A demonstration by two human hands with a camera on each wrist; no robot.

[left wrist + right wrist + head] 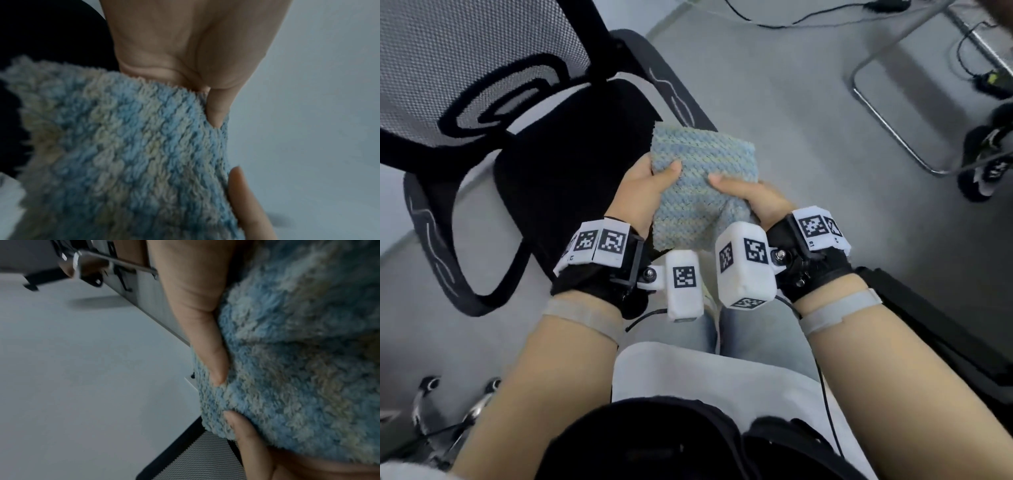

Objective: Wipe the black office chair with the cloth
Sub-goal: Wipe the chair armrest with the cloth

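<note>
A fluffy blue-and-cream cloth (698,185) is held in the air between both hands, above the grey floor and just right of the chair seat. My left hand (650,181) grips its left edge, thumb on top. My right hand (743,195) grips the right edge, thumb pressed into the pile. The left wrist view shows the cloth (131,154) pinched under the thumb (218,110). In the right wrist view the cloth (298,361) fills the right side, with a thumb (213,356) on it. The black office chair (565,164) stands to the left, with mesh back (465,58) and armrests.
A metal-framed desk leg (887,113) and cables (976,72) lie at the far right. Another person's shoes (989,164) stand at the right edge. Chair casters (431,387) show at the lower left. A dark cabinet edge (941,329) is close to my right forearm.
</note>
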